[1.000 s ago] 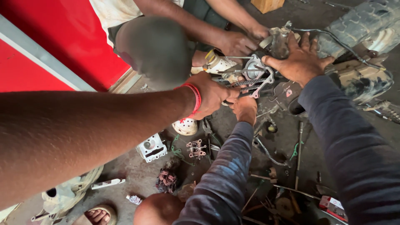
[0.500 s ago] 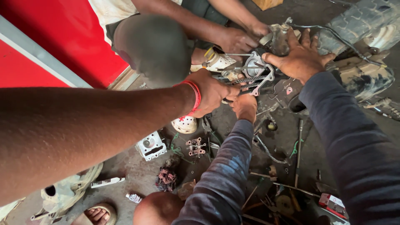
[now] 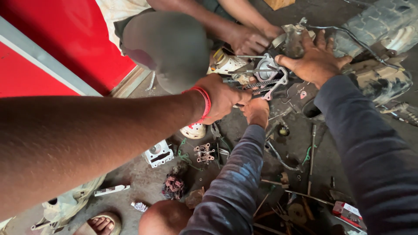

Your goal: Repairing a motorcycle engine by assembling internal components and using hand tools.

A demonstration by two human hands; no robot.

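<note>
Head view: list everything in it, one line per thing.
engine assembly: one, grey metal, top centre
tyre: one, black, top right
cylinder block: one, pale grey, floor, centre left
rag: one, reddish, floor, lower centre
loose tools: several, dark metal, floor, lower right
panel: one, red, top left
sleeved co-worker hand: one, below assembly
left hand: bare arm, red wristband, curled against assembly
right hand: dark sleeve, fingers spread on assembly
</note>
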